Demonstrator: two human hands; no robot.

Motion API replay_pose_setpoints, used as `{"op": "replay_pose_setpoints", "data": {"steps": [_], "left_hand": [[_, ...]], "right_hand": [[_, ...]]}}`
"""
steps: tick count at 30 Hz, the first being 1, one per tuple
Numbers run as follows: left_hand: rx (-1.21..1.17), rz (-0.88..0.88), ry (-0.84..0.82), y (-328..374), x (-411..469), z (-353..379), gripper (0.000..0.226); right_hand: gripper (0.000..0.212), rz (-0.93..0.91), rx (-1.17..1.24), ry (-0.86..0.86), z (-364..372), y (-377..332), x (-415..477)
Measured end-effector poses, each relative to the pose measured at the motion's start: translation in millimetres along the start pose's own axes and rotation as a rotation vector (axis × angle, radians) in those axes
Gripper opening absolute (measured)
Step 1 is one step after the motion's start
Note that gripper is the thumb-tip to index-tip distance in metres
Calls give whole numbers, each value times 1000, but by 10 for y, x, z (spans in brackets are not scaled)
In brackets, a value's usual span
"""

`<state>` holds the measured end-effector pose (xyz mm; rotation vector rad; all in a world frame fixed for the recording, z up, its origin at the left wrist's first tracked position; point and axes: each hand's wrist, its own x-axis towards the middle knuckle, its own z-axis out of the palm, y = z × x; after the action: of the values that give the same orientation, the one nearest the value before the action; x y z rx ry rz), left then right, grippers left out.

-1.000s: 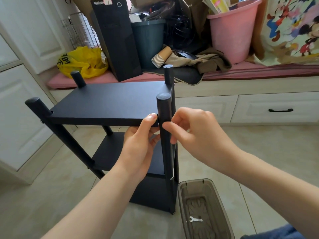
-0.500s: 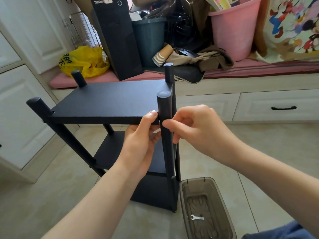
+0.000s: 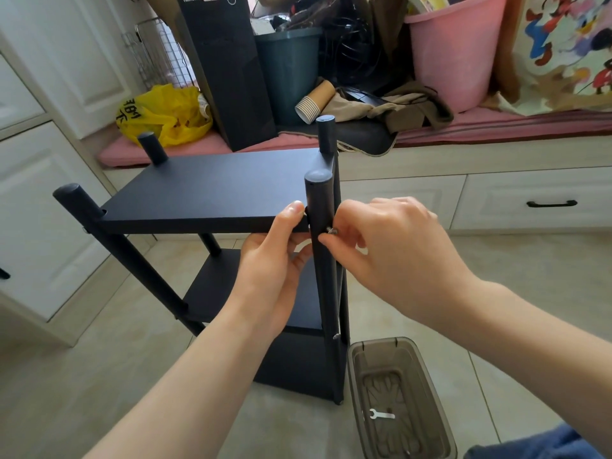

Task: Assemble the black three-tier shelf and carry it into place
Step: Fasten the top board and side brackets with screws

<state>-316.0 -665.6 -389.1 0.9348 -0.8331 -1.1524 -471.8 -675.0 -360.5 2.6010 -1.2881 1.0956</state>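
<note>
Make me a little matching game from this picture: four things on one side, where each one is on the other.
Things: 1 wrench; 2 paper cups; 3 screw; 4 top board.
Places: A pinched by the right hand at the front post; B in the tub on the floor; C held at its corner by the left hand; D lying sideways beside the dark bin.
Pairs: 1-B, 2-D, 3-A, 4-C.

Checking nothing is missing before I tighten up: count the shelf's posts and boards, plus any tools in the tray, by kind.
Posts: 4
Shelf boards: 3
Wrench, lying in the tray: 1
Total: 8
</note>
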Motion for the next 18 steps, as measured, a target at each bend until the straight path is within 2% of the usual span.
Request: {"op": "replay_pose_setpoints", "data": {"steps": [2, 4, 7, 11, 16, 18], "left_hand": [[-10, -2, 8, 7, 1, 11, 51], [-16, -5, 10, 3, 6, 14, 50], [-5, -6, -3, -13, 12, 9, 47], [36, 2, -4, -20, 18, 4, 62], [98, -4, 22, -42, 17, 4, 46], [106, -4, 35, -42, 15, 8, 47]], "right_hand": [[25, -33, -28, -1, -14, 14, 4], [26, 2, 18, -34, -12, 37, 26], [26, 146, 273, -133, -9, 93, 85], [23, 200, 455, -163, 8, 153, 146], [24, 130, 329, -153, -12, 149, 127], [26, 108, 289, -130, -23, 137, 118]]}}
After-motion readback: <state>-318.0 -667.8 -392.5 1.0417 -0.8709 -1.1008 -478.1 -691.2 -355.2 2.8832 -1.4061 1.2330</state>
